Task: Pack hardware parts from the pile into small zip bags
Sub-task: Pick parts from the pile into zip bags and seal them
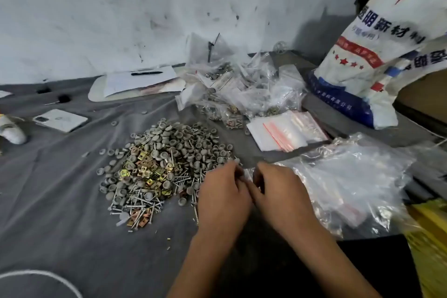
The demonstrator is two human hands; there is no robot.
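The bench (60, 201) has a grey cloth over it, and the pile (159, 167) of grey caps, brass square plates and screws sits mid-cloth. Right of the pile there's a big crinkled clear plastic bag (350, 181), behind the pile a heap of filled bags (246, 87), and beyond its right edge a stack of empty zip bags (283, 132). Just at the pile's near-right edge, the left hand (222, 198) and right hand (283, 198) both pinch one small zip bag (248, 173), probably at its mouth. Best bet: pull the lips fully apart, keep it low by the pile, then feed the parts in.
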